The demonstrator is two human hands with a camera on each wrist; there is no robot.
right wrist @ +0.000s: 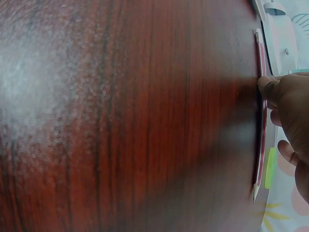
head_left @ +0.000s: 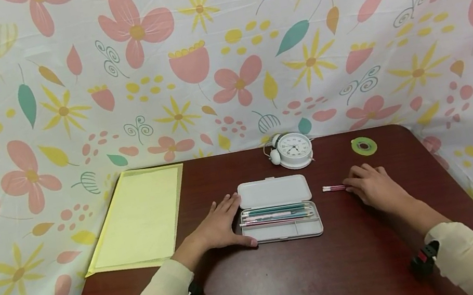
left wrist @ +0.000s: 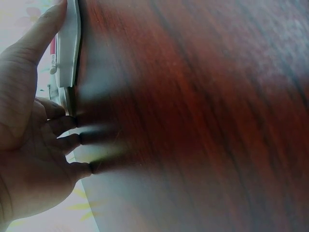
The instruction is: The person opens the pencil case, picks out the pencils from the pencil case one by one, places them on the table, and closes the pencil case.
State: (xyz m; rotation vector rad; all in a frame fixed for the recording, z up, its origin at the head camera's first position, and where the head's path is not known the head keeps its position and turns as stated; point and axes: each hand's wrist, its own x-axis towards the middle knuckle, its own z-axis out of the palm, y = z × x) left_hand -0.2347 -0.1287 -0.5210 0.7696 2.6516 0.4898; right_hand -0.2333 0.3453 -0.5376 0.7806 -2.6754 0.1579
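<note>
An opened white pencil case (head_left: 309, 228) lies on the table with several teal, silvery and pink pencils (head_left: 277, 214) in its rear compartment. My left hand (head_left: 219, 225) is at the case's left side, fingers spread and thumb at the front corner; the left wrist view shows its fingertips down on the tabletop. To the right of the case, my right hand (head_left: 374, 187) pinches red-pink pencils (head_left: 333, 188) between thumb and fingers. Their white eraser ends point left toward the case. In the right wrist view a sharpened pencil tip (right wrist: 256, 192) shows past the hand, low along the tabletop.
Behind the case stands a white twin-bell alarm clock (head_left: 295, 150). A green round object (head_left: 364, 146) with a dark centre lies at the back right. On the left is a pale yellow mesh-edged folder (head_left: 139, 217). A floral cloth (head_left: 220, 55) hangs behind the table (head_left: 289, 286).
</note>
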